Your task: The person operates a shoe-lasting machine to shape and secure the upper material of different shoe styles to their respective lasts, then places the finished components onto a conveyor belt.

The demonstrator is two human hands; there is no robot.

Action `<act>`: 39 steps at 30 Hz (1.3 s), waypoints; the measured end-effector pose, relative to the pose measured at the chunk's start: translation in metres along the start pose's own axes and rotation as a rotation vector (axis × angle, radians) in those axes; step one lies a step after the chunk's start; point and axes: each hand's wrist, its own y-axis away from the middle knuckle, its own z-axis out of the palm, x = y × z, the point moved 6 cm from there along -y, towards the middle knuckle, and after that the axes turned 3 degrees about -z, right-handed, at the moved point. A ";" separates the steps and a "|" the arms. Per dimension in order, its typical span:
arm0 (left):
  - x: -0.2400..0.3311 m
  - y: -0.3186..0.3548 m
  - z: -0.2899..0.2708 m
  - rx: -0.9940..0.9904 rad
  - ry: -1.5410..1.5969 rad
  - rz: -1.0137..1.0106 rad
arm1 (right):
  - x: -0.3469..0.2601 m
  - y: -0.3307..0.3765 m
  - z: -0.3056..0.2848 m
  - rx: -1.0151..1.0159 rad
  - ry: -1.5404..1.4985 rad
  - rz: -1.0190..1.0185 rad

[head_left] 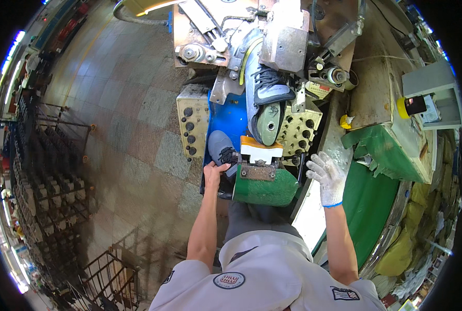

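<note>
A grey shoe upper with black laces (251, 85) is held in the metal shoe machine (285, 46), on a green last (268, 124) whose end points toward me. Left of the machine's front support, a second grey shoe with dark laces (220, 144) stands over a blue panel. My bare left hand (213, 173) is closed on the near end of that shoe, thumb and fingers pinching it. My right hand (325, 176), in a white knit glove, is raised right of the green rounded guard (267, 189). Its fingers are spread and hold nothing.
Control boxes with black knobs (193, 124) flank the machine on both sides. To the right are a bench with a torn green cover (391, 153), a green belt (371, 212) and a yellow-and-black tape roll (411, 107). Metal racks (54, 192) stand at the left.
</note>
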 end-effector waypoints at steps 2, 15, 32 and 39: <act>-0.001 0.014 -0.007 0.026 -0.013 0.053 | -0.010 0.008 0.002 0.013 0.075 -0.005; 0.191 0.192 -0.057 -0.171 -0.134 0.361 | -0.046 0.051 0.137 -0.329 0.144 -0.191; 0.257 0.102 0.177 0.110 -0.615 0.671 | -0.001 0.144 -0.462 0.589 0.955 0.619; 0.229 0.101 0.073 -0.097 -0.962 0.472 | 0.022 -0.060 -0.558 0.937 0.420 0.172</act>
